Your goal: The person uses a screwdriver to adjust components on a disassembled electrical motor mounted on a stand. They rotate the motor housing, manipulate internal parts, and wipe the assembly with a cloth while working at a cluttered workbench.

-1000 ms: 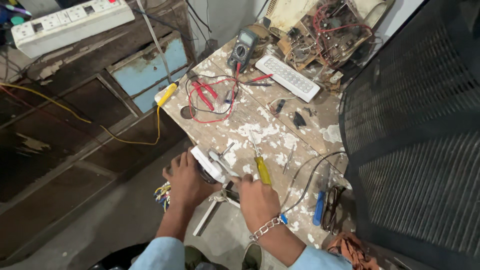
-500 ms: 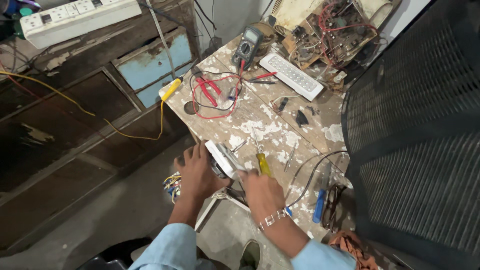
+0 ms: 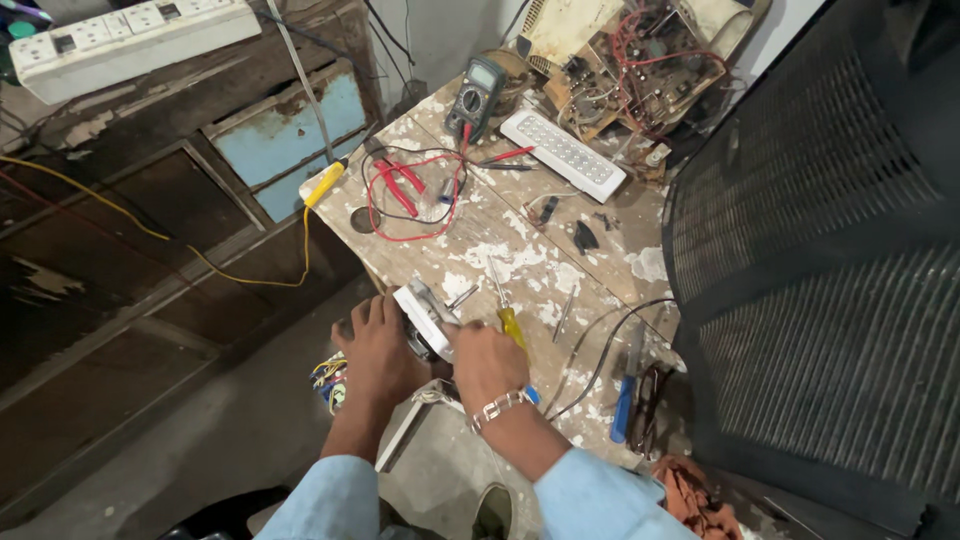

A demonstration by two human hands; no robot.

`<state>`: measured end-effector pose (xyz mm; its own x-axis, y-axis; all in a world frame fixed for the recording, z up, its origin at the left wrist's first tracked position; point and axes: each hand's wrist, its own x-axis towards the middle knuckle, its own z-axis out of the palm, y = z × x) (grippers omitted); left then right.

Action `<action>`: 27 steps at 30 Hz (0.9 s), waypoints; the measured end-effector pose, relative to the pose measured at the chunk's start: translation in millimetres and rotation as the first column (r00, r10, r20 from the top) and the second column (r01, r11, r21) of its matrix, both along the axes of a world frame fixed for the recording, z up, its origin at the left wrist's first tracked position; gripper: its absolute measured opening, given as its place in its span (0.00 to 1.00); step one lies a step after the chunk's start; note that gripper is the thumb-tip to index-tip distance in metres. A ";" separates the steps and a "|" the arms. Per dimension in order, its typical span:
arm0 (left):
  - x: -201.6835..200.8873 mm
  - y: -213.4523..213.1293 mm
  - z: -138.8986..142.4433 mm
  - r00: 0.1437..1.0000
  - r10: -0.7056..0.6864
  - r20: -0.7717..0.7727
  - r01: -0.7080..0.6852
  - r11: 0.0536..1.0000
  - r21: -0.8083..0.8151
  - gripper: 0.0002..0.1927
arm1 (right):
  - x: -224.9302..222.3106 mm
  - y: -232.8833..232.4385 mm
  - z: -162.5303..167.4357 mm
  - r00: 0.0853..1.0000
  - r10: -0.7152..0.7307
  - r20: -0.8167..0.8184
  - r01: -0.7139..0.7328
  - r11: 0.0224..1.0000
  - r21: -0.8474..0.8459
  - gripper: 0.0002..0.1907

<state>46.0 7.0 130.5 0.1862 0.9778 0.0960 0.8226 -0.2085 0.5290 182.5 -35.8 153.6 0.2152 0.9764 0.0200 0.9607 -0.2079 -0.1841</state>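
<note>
Right now your left hand (image 3: 378,345) wraps around the near-left side of a small white device (image 3: 425,318), fingers curled onto its casing, while your right hand (image 3: 484,362) closes on its near-right end, so both hands hold it between them at the near edge of the counter (image 3: 520,255). The device lies just ahead of both hands, its long axis running from the near right up toward the far left, tilted rather than flat; neither hand is clearly nearer, as both touch it. Just beside your right hand a yellow-handled screwdriver (image 3: 505,305) lies on the counter, its shaft pointing away from you, handle toward your knuckles. Further right, a blue-handled tool (image 3: 622,408) rests near the counter's edge beside a dark cable (image 3: 600,345). Beyond, red-handled pliers (image 3: 398,186) sit inside a loop of red wire, a multimeter (image 3: 476,97) stands at the far end, and a long white perforated panel (image 3: 560,155) lies next to an opened circuit assembly (image 3: 640,65). The counter is worn wood with flaking white paint. A dark grille (image 3: 820,250) fills the right; a white power strip (image 3: 130,40) sits on the wooden frame at left.
</note>
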 end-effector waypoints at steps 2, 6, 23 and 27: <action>-2.0 0.1 -1.5 1.000 0.006 -0.013 -0.006 1.000 0.014 0.62 | 3.3 -17.9 8.3 1.000 -0.023 -0.018 0.022 0.999 -0.049 0.26; -5.2 4.8 -6.3 0.999 -0.003 -0.055 0.002 1.000 -0.022 0.64 | 9.6 -42.7 21.4 0.999 -0.035 -0.009 0.034 0.992 -0.121 0.27; 3.5 1.3 -0.4 0.999 0.019 -0.049 -0.024 0.994 -0.106 0.68 | 18.9 -41.9 15.5 0.997 -0.078 0.006 0.078 0.977 -0.201 0.28; 9.1 5.3 3.0 0.998 0.047 -0.030 -0.052 0.984 -0.171 0.67 | 16.5 -14.5 2.6 0.998 -0.052 -0.037 0.049 0.995 -0.090 0.29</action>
